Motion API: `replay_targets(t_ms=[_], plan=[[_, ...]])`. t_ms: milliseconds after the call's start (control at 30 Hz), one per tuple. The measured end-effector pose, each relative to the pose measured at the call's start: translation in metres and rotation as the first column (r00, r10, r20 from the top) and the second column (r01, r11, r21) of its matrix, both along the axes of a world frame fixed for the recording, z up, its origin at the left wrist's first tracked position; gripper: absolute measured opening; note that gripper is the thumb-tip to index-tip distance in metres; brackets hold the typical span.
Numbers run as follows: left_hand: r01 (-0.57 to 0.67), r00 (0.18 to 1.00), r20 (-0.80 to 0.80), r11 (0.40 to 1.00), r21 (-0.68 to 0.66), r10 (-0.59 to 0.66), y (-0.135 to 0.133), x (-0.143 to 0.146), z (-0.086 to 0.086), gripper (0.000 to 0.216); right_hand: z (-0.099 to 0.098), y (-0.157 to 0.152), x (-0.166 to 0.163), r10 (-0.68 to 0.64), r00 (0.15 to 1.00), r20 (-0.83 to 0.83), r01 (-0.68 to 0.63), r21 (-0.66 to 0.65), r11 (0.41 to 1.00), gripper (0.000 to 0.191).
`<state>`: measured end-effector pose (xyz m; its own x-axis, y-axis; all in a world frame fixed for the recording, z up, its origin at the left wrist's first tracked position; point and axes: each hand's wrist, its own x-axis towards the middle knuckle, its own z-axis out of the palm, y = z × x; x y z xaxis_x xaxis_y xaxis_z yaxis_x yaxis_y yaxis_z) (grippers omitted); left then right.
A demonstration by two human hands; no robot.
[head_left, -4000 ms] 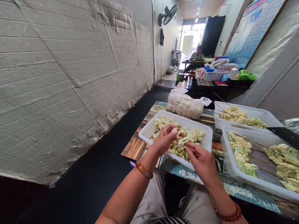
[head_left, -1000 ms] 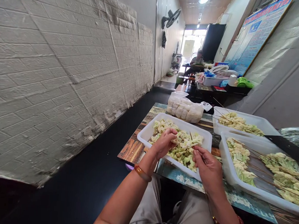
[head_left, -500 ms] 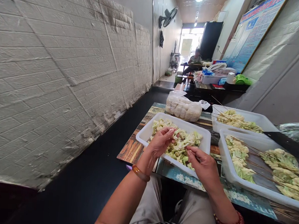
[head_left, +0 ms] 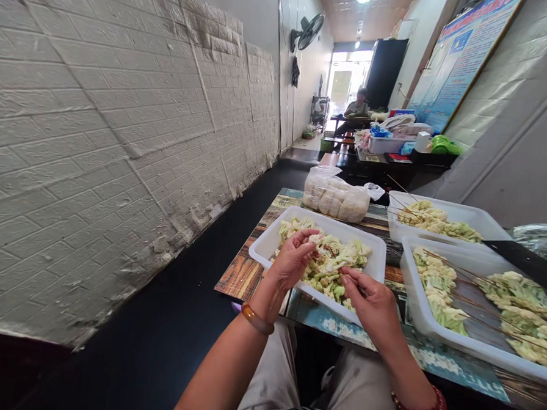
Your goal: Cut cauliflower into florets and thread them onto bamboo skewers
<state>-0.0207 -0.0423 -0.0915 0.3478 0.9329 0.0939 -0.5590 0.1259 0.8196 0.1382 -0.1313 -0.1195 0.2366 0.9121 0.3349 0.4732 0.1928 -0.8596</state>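
Note:
Over a white plastic tub (head_left: pixel 262 248) of cut cauliflower (head_left: pixel 327 280), both my hands work close together. My left hand (head_left: pixel 294 259) is closed, thumb against fingers, on a small pale cauliflower floret (head_left: pixel 318 238). Lower and to the right, my right hand (head_left: pixel 373 301) pinches a thin brown skewer (head_left: pixel 343 271); most of it is hidden by the fingers and the cauliflower. Whether the skewer touches the floret I cannot tell. In the tray (head_left: pixel 414 310) at the right lie skewered cauliflower pieces (head_left: pixel 437 287) with their sticks pointing inward.
A clear bag of round whitish items (head_left: pixel 336 196) stands behind the tub. Another tray (head_left: pixel 488 222) with skewered cauliflower sits at the back right. A brick-patterned wall (head_left: pixel 144 131) runs along the left. Farther off, a person (head_left: pixel 359 105) sits at a table.
My left fingers have shifted slightly at the floret. My right hand stays nearly still with the skewer. In the background, the seated person's head has come up a little.

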Motion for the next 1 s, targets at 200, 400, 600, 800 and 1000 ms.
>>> replay_targets(t_ms=[200, 400, 600, 800, 1000], plan=[[-0.037, 0.999, -0.011, 0.999, 0.017, 0.037, -0.0014, 0.0001, 0.0019, 0.035, 0.0007, -0.0002, -0.0011, 0.005, 1.0, -0.01, -0.005, 0.008, 1.0, 0.032], [-0.018, 0.999, -0.037, 1.0, 0.025, 0.019, -0.0031, -0.0005, 0.002, 0.035, -0.0001, 0.0, -0.0009, 0.0, 1.0, -0.007, 0.0, 0.006, 1.0, 0.033], [-0.019, 0.999, -0.031, 0.999, 0.028, 0.02, -0.0037, -0.0006, 0.0018, 0.035, 0.0004, -0.0008, -0.0012, -0.003, 1.0, 0.001, 0.003, 0.006, 1.0, 0.033], [-0.018, 1.0, -0.025, 0.999, 0.039, 0.019, -0.004, -0.0004, 0.0019, 0.034, -0.0003, -0.001, -0.0015, -0.004, 1.0, 0.009, 0.004, 0.005, 1.0, 0.033], [-0.014, 0.999, -0.036, 0.999, 0.042, 0.015, -0.0038, -0.0005, 0.0014, 0.035, -0.0003, -0.0003, -0.0016, -0.013, 1.0, 0.0, 0.013, 0.009, 1.0, 0.032]])
